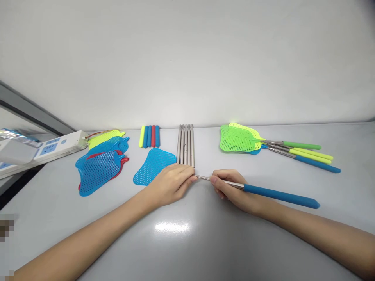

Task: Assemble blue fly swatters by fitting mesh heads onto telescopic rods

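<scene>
My left hand [175, 181] is closed around the neck end of a blue fly swatter, whose perforated head [154, 167] shows beyond the knuckles. The joint between head and rod is hidden under these fingers. A thin metal rod [202, 177] runs from there to my right hand [228, 187], which pinches the swatter's thicker metal section. From that hand the blue grip [281, 195] sticks out to the right. Just behind my left hand lie several metal telescopic rods [185, 144], side by side.
Several coloured foam grips [149, 136] lie at the back. Loose swatter heads [101, 171] overlap at the left, next to a white power strip [55, 146]. Several swatters with handles [238, 138] are piled at the right. A wall [187, 62] rises behind the grey table [205, 249].
</scene>
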`<act>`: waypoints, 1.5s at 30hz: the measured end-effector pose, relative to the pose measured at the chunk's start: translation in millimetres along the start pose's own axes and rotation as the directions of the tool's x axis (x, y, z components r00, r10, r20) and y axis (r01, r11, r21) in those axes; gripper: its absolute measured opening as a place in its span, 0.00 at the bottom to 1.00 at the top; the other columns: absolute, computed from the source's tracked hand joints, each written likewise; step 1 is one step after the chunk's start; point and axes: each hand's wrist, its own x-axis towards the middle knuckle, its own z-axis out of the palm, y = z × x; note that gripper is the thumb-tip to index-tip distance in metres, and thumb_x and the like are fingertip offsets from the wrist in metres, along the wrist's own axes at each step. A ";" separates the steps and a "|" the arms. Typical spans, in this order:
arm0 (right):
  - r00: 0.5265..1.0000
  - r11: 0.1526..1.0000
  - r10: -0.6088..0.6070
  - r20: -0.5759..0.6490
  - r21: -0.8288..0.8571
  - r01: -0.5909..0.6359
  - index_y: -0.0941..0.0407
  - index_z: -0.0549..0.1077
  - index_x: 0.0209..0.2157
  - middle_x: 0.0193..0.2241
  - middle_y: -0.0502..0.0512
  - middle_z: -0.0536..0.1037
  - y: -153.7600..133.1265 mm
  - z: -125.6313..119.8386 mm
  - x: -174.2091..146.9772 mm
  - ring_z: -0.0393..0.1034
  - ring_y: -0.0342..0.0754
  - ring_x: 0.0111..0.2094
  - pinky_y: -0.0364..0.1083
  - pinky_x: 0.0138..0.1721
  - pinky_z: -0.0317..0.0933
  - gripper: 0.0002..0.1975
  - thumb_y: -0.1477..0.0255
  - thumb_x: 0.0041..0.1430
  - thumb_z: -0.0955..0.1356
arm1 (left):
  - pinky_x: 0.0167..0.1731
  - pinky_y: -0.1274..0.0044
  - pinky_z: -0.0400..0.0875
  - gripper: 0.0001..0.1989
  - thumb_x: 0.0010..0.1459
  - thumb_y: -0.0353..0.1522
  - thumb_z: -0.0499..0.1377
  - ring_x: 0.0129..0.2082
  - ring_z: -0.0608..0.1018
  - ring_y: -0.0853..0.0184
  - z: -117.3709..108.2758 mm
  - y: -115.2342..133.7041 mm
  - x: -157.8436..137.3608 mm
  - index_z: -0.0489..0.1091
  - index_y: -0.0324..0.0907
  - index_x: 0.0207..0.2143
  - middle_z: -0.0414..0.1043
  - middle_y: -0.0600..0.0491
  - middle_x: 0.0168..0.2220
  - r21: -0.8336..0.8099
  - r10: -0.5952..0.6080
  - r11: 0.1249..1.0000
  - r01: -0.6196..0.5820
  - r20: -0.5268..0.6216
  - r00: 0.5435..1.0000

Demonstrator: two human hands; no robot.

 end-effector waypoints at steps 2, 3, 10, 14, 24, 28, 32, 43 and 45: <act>1.000 1.000 0.000 0.001 0.004 0.000 0.58 0.56 0.16 0.15 0.45 0.56 0.3 0.3 0.0 0.52 0.38 0.20 0.40 0.22 0.47 0.19 0.65 0.58 0.57 | 0.29 0.78 0.57 0.12 0.60 0.34 0.41 0.26 0.64 0.70 0.1 0.1 -0.1 0.58 0.40 0.27 0.61 0.55 0.24 -0.002 -0.003 1.000 0.003 0.002 1.000; 1.000 1.000 -0.002 0.001 0.005 0.002 0.58 0.57 0.16 0.15 0.45 0.56 0.2 0.5 0.0 0.52 0.38 0.20 0.40 0.22 0.47 0.19 0.65 0.58 0.57 | 0.29 0.78 0.57 0.12 0.60 0.34 0.41 0.26 0.64 0.70 0.2 0.2 -0.1 0.58 0.40 0.27 0.61 0.55 0.24 -0.002 -0.003 1.000 0.003 0.003 1.000; 1.000 1.000 -0.006 -0.002 0.008 0.006 0.58 0.57 0.16 0.15 0.45 0.57 -2.1 0.2 -0.7 0.52 0.38 0.20 0.40 0.22 0.48 0.19 0.66 0.58 0.57 | 0.29 0.78 0.57 0.12 0.61 0.34 0.41 0.26 0.64 0.71 0.2 0.4 0.8 0.57 0.40 0.27 0.60 0.56 0.24 0.001 -0.005 1.000 0.005 -0.003 1.000; 1.000 1.000 -0.004 0.002 0.026 0.003 0.58 0.57 0.16 0.15 0.46 0.58 -1.0 -0.1 -1.2 0.53 0.38 0.20 0.40 0.22 0.48 0.19 0.65 0.58 0.57 | 0.29 0.78 0.57 0.12 0.61 0.34 0.41 0.26 0.64 0.71 0.3 -0.2 1.1 0.57 0.40 0.28 0.61 0.55 0.25 0.002 0.003 1.000 -0.003 -0.003 1.000; 1.000 1.000 -0.001 0.012 0.012 0.001 0.57 0.57 0.16 0.15 0.46 0.58 -0.6 0.1 -1.3 0.54 0.39 0.20 0.40 0.22 0.49 0.20 0.63 0.58 0.56 | 0.29 0.78 0.57 0.12 0.60 0.34 0.41 0.26 0.64 0.71 -0.4 0.8 -0.8 0.58 0.40 0.28 0.61 0.55 0.25 -0.006 0.003 1.000 -0.003 -0.008 1.000; 1.000 1.000 0.007 0.005 0.005 -0.007 0.58 0.57 0.16 0.15 0.46 0.58 -0.4 0.5 -0.9 0.54 0.39 0.20 0.40 0.22 0.49 0.20 0.63 0.58 0.57 | 0.29 0.78 0.57 0.12 0.60 0.34 0.41 0.26 0.65 0.70 0.2 0.3 -0.8 0.58 0.40 0.28 0.61 0.55 0.25 -0.010 -0.002 1.000 0.002 -0.003 1.000; 1.000 1.000 0.008 0.003 0.007 -0.008 0.58 0.57 0.16 0.15 0.46 0.58 -0.2 0.4 -0.3 0.53 0.38 0.20 0.40 0.22 0.48 0.20 0.64 0.58 0.57 | 0.30 0.77 0.57 0.12 0.60 0.34 0.41 0.27 0.65 0.70 0.9 -0.4 -0.6 0.58 0.40 0.28 0.61 0.55 0.25 -0.008 -0.004 1.000 0.004 0.004 1.000; 1.000 1.000 0.008 0.002 0.022 -0.008 0.57 0.58 0.16 0.15 0.46 0.59 0.0 0.2 -1.2 0.54 0.39 0.20 0.40 0.22 0.49 0.19 0.63 0.58 0.57 | 0.29 0.77 0.58 0.13 0.60 0.34 0.41 0.27 0.65 0.70 0.8 -0.3 -0.7 0.59 0.40 0.28 0.62 0.55 0.25 -0.006 0.000 1.000 0.000 -0.012 1.000; 1.000 1.000 0.012 0.002 0.023 -0.013 0.57 0.58 0.16 0.15 0.46 0.59 -0.6 0.2 -1.4 0.54 0.39 0.20 0.40 0.22 0.49 0.19 0.63 0.58 0.57 | 0.29 0.77 0.58 0.13 0.60 0.34 0.40 0.27 0.65 0.70 0.7 -0.1 -0.6 0.59 0.40 0.28 0.62 0.55 0.25 -0.002 0.000 1.000 0.000 -0.013 1.000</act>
